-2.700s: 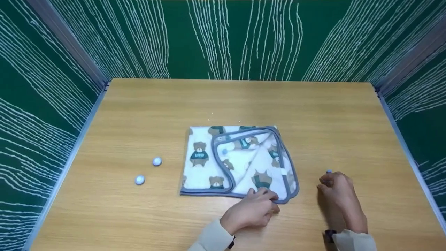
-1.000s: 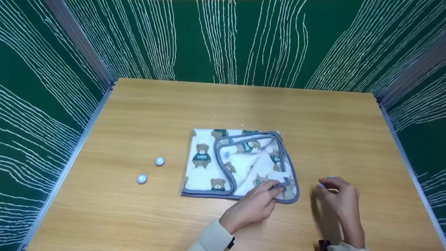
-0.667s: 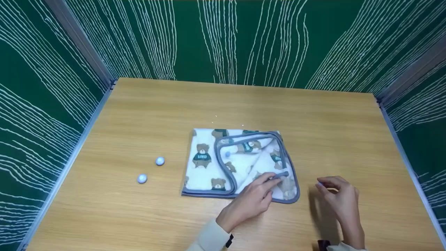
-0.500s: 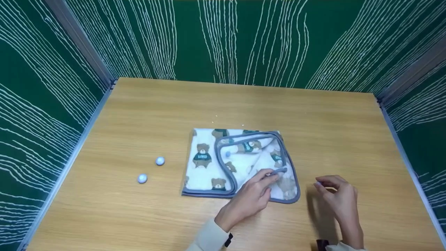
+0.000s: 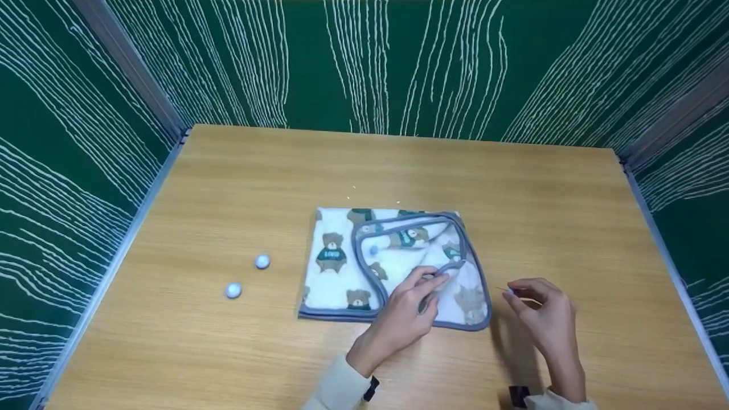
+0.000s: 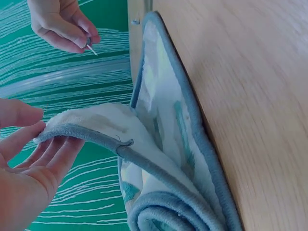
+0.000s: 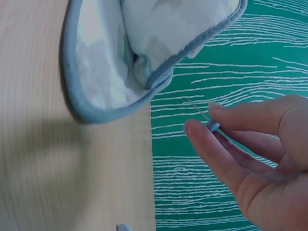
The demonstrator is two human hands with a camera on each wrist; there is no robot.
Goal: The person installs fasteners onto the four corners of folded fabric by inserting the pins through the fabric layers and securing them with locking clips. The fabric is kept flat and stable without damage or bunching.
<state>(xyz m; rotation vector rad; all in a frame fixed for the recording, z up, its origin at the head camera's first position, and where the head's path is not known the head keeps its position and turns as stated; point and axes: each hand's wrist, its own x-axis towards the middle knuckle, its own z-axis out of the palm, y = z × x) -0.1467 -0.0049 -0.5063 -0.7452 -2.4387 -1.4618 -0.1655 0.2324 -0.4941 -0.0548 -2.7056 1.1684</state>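
Note:
A folded white blanket [image 5: 330,293] with a bear print and grey trim lies mid-table in the head view. My left hand [image 5: 398,313] pinches its grey edge near the right front and holds that layer up, showing the layer beneath. The left wrist view has the lifted trim [image 6: 96,137] between thumb and fingers. Just right of the blanket, apart from it, my right hand [image 5: 545,310] pinches a thin pin with a small bluish head [image 7: 211,125]. The pin's needle points toward the blanket. A pale blue round spot [image 5: 373,249] shows on the blanket's upper layer.
Two pale blue round caps [image 5: 262,261] lie left of the blanket on the wooden table [image 5: 199,199]. Tiny white specks [image 5: 398,202] sit behind it. A small greyish piece [image 7: 124,227] is near the table edge in the right wrist view. Green white-lined walls [image 5: 535,57] surround the table.
My left hand has lifted the blanket's right front corner and drawn it back and slightly left. My right hand has raised the pin off the table and moved left, closer to the blanket.

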